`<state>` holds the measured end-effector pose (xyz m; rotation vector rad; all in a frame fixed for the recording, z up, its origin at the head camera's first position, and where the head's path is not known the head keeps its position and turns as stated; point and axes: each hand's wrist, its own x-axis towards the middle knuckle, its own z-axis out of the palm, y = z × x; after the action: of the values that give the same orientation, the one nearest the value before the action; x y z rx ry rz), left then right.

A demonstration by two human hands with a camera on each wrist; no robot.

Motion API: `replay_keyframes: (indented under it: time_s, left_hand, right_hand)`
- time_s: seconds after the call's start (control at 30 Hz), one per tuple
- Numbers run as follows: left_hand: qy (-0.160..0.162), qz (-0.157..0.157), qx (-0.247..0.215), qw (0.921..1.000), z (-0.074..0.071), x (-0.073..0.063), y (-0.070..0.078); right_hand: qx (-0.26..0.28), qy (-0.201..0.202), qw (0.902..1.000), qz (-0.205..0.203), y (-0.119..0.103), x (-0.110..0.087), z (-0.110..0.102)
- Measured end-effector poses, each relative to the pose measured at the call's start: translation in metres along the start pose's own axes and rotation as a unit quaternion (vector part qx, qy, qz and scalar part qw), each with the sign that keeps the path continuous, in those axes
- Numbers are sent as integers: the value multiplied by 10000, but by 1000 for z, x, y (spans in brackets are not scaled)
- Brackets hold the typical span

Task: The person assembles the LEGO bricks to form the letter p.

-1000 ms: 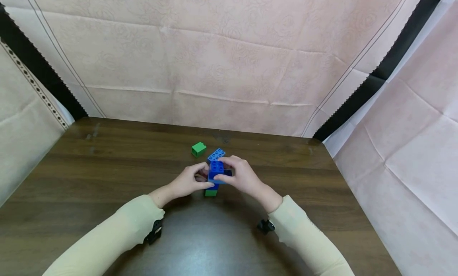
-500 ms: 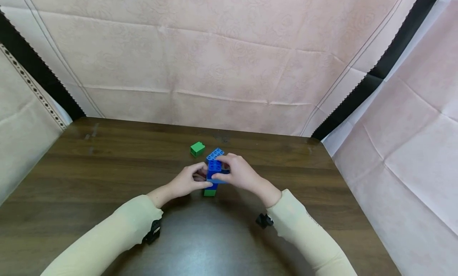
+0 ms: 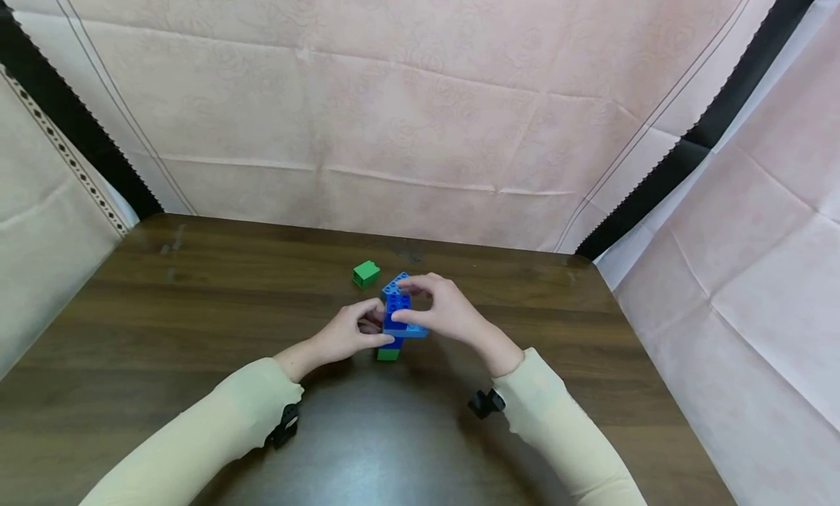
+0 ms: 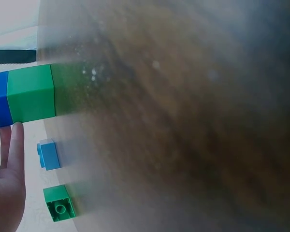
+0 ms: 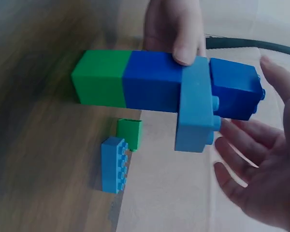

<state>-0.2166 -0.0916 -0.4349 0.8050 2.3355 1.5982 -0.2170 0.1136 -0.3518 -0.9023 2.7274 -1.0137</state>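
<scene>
A stack of toy building bricks stands on the table. In the right wrist view it runs from a green brick [image 5: 101, 79] through a dark blue brick [image 5: 152, 79] to a light blue brick [image 5: 193, 111] jutting to one side, with another dark blue brick [image 5: 236, 89] at the top end. My left hand [image 3: 341, 335] grips the stack from the side, thumb by the joint under the light blue brick. Around the top brick my right hand [image 3: 449, 313] is spread, thumb and fingers apart from it in the right wrist view.
Behind the stack lies a loose light blue brick [image 3: 394, 283], partly hidden by the stack and right hand. A loose green brick [image 3: 365, 274] is farther back to the left. Pale cloth [image 3: 407, 141] hangs along the far edge of the wooden table [image 3: 197, 309].
The right hand has loosened from the top brick and shifted slightly up and away, uncovering the light blue brick's jutting end. The left hand keeps its grip on the stack.
</scene>
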Motion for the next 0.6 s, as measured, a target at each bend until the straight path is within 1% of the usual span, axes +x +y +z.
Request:
replay_keyframes:
  time_s: [0.13,0.37,0.5,0.6]
  left_hand:
    - [-7,27,-24,10000,0,0,0]
    - [-56,-19,-12,10000,-2,1,0]
    - [-79,-20,-26,10000,-1,0,-2]
    - [-92,0,-59,9999,-1,0,-2]
  right_hand:
    - [104,115,9997,-211,-2,3,0]
    - [-42,238,9992,-310,-6,5,3]
    - [-157,200,9987,-445,-7,5,4]
    - [-91,191,9990,-406,-7,3,5]
